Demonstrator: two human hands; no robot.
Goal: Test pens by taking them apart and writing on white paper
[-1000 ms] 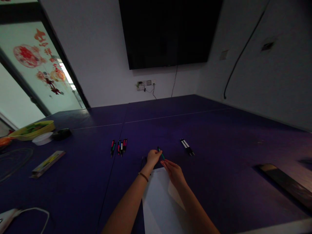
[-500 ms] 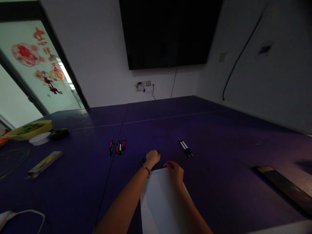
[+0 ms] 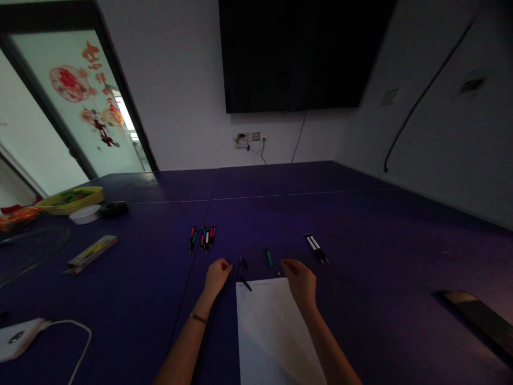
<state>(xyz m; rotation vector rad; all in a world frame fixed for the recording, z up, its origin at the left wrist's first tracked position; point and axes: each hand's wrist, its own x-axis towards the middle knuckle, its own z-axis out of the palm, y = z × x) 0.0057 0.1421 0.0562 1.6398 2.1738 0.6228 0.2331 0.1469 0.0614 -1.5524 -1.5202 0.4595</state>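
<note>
My left hand (image 3: 217,277) is closed, thumb and finger together, just left of some black pen parts (image 3: 245,283). Whatever its fingertips hold, if anything, is too small to see. My right hand (image 3: 301,283) is pinched above the right top edge of a white sheet of paper (image 3: 264,326); its fingertips hide what may be in them. A tiny pale piece (image 3: 279,273) lies just below them. Between the hands lies a green pen barrel (image 3: 268,258) on the table. One black part overlaps the paper's top left corner. Faint writing runs along the top of the sheet.
Several colored pens (image 3: 207,238) lie left of center, two white-and-black pens (image 3: 316,248) to the right. Further left are a long box (image 3: 92,254), a yellow basket (image 3: 72,202) and a white cabled device (image 3: 20,339). A phone (image 3: 481,315) lies at right.
My left hand has drawn back to the left, leaving the green pen barrel and black parts uncovered on the table. My right hand stays pinched near the paper's top edge. The view has shifted.
</note>
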